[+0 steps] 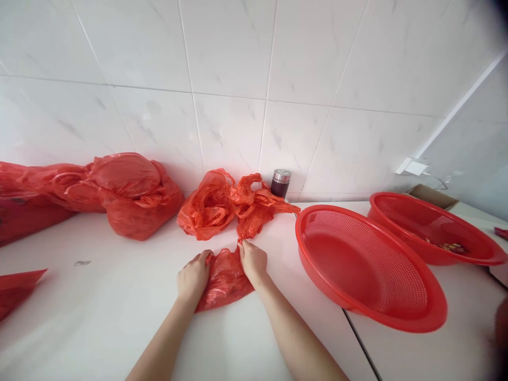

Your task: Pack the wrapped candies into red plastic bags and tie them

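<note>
Though long-axis unclear, bag (227, 280) top wallward.

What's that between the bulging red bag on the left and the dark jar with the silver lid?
Crumpled red plastic bags lie on the white table between the bulging bag and the dark jar, as the head view shows.

Two baskets (343, 264) (413, 214), one jar (280, 186)

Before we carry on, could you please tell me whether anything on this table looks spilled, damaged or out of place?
Only one small oddity: a greyish scrap lies by itself on the white table, to the left of the left hand. It is too small to identify. I see no obvious spill or damage.
</note>
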A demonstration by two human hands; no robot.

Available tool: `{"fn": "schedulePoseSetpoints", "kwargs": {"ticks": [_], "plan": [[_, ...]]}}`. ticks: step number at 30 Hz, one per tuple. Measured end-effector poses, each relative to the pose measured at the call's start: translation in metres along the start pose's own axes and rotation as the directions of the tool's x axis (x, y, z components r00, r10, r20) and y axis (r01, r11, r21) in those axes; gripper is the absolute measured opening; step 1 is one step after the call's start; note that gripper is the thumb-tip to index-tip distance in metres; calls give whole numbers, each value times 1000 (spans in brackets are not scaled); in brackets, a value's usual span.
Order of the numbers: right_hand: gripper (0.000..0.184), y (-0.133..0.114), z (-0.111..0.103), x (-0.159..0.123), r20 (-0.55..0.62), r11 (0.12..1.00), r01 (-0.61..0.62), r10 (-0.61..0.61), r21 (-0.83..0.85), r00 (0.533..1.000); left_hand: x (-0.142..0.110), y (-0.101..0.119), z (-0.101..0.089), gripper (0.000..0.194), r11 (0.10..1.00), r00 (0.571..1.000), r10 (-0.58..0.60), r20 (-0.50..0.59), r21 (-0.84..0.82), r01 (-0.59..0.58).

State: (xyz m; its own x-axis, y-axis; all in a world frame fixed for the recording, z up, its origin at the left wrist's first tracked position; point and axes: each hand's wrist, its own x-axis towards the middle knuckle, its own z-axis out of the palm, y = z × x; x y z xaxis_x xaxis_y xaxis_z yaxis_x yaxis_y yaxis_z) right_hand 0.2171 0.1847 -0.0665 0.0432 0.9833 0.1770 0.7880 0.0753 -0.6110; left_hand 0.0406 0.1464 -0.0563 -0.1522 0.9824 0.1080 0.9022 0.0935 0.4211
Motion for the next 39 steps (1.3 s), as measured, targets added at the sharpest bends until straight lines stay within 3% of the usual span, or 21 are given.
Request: {"fn": "schedulePoseSetpoints", "kwargs": {"ticks": [4, 8, 13, 17, 22, 25, 27, 29, 33, 35, 37, 39], "plan": [[35, 4, -4, -2, -91, 987, -52, 67, 154, 994, -4, 1, 0, 37, 999, 999, -3, -34, -43, 1], [45, 10, -10, 1, -156, 912, -101, 176, 397, 972, -15, -1, -11, 34, 987, 995, -59, -84, -155, 46], [33, 19, -10, 13, -125, 703, -150, 324, 695, 938, -44, -15, -30, 34, 942, 980, -141, -142, -325, 88], [25, 21, -13, 16, -42, 495, -168, 385, 853, 922, -67, -19, -36, 41, 891, 979, -168, -112, -442, 102], [32, 16, -33, 10, 113, 262, -199, 310, 944, 944, -74, -5, -46, 47, 720, 975, -221, -12, -677, 155], [33, 3, -46, 5, 153, 181, -192, 205, 965, 967, -69, 4, -49, 44, 695, 984, -158, -79, -716, 55], [31, -8, -51, 0, 160, 157, -178, 121, 971, 980, -60, 8, -46, 38, 717, 983, -36, -178, -690, -98], [32, -18, -54, -5, 163, 146, -167, 43, 975, 986, -49, 10, -39, 41, 727, 976, 80, -203, -658, -196], [36, -30, -56, -11, 193, 123, -187, -41, 975, 980, -26, 17, -29, 78, 752, 981, 193, -20, -639, -162], [35, -30, -60, -11, 176, 78, -173, -43, 982, 983, -21, 20, -27, 71, 783, 981, 188, 46, -610, -122], [40, -26, -63, -8, 115, 45, -113, -38, 993, 993, -20, 20, -25, 57, 812, 991, 126, 44, -579, -78], [54, -20, -62, -7, 74, 135, -69, -33, 988, 997, -23, 19, -22, 49, 826, 999, 42, -1, -563, -35]]}}
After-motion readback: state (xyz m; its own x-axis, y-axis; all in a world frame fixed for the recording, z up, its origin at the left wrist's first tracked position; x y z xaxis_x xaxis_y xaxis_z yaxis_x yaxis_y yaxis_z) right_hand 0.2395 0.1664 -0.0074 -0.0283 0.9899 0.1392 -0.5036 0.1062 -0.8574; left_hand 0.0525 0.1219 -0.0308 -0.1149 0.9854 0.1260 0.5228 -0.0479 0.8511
